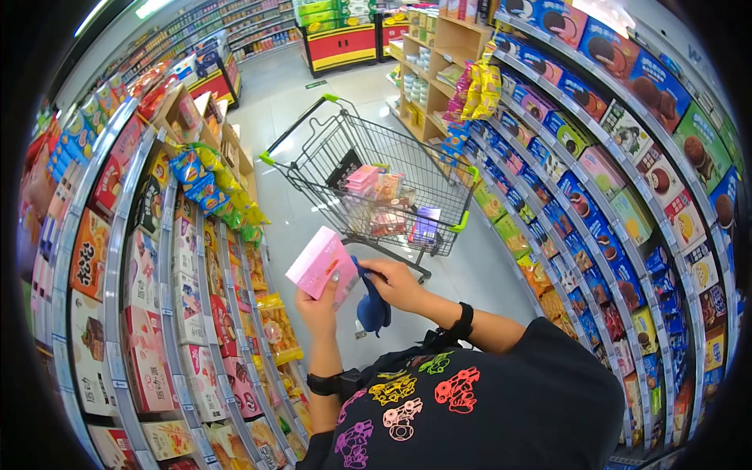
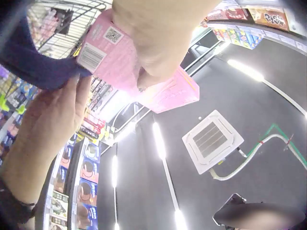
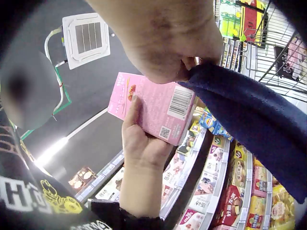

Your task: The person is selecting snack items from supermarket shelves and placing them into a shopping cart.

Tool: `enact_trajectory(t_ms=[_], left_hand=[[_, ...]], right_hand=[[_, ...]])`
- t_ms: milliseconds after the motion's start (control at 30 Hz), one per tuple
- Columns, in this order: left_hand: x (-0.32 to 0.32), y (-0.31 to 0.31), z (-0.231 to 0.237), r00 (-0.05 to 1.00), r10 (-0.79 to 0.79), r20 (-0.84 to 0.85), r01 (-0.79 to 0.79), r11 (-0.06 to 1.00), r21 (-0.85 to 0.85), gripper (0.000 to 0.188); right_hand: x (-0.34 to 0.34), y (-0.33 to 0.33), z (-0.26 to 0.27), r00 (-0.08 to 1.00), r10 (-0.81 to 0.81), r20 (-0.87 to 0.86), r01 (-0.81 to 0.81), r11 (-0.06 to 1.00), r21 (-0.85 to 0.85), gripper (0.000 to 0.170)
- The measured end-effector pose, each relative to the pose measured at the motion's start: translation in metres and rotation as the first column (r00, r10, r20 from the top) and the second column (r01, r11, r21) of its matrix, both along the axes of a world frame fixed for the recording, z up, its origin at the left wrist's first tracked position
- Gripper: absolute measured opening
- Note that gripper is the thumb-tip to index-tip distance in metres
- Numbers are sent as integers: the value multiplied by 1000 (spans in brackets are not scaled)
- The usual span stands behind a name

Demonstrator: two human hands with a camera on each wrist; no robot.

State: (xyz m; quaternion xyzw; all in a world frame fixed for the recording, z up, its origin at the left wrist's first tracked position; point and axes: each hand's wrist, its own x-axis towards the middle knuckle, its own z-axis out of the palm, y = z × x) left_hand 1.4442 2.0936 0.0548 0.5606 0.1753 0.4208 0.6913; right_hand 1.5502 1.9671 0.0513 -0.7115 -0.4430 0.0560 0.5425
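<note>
A pink box [image 1: 319, 262] with a printed barcode and QR code is held up in front of the chest. My left hand [image 1: 317, 312] grips it, the thumb lying flat across its printed face, as the right wrist view shows. Close beside its barcode end is my right hand [image 1: 397, 285], pinching a dark blue cloth [image 1: 374, 312] that hangs down from the fingers. In the left wrist view the cloth [image 2: 43, 67] overlaps the barcode corner of the box [image 2: 117, 60]. The right fingertips are partly hidden behind the cloth in that view.
A wire shopping cart [image 1: 376, 168] with green corners stands ahead in the aisle, holding several packages [image 1: 388, 219]. Shelves of boxed snacks [image 1: 149, 356] run along the left, shelves of blue cookie boxes [image 1: 587, 204] along the right. Snack bags [image 1: 479, 90] hang at the right shelf's end.
</note>
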Motion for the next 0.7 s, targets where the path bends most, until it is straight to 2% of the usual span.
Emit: enact_trajectory(t_ms=[100,200,233,300,333,400,433,533,633,700], left_hand=[[-17,11,6,998,22,-51,-18,998,68,29],[-36,24,-7,993,-16,-119,33,990,140,39],[-43,25,-8,993,49,-111,-30,986,165,40],[-49,20,-3,982,173,-80,-152,965,215,43],[-51,19,-4,981,177,-84,-160,971,179,43],[-53,19,-7,978,185,-93,-175,979,102,45],[-52,21,-9,976,180,-122,-165,979,121,43],[-47,24,-21,964,158,-214,-124,978,167,39],[-25,32,-38,968,146,-205,-91,962,256,35],[-3,38,-43,967,177,-183,-93,916,390,27]], right_hand=[[-8,21,-6,998,42,-37,-43,999,-29,27],[-23,41,-3,990,49,-129,-51,999,-18,26],[-29,49,-14,939,75,-334,-72,997,19,27],[-39,65,-39,720,134,-681,-88,991,102,27],[-44,66,-45,532,186,-826,-83,982,168,27],[-53,66,-36,82,287,-954,-28,958,286,28],[-60,64,-24,31,321,-947,38,946,322,28],[-55,69,-36,158,353,-922,54,930,365,28],[-44,71,-51,98,286,-953,-54,958,282,28],[-32,71,-60,68,285,-956,-76,957,280,27]])
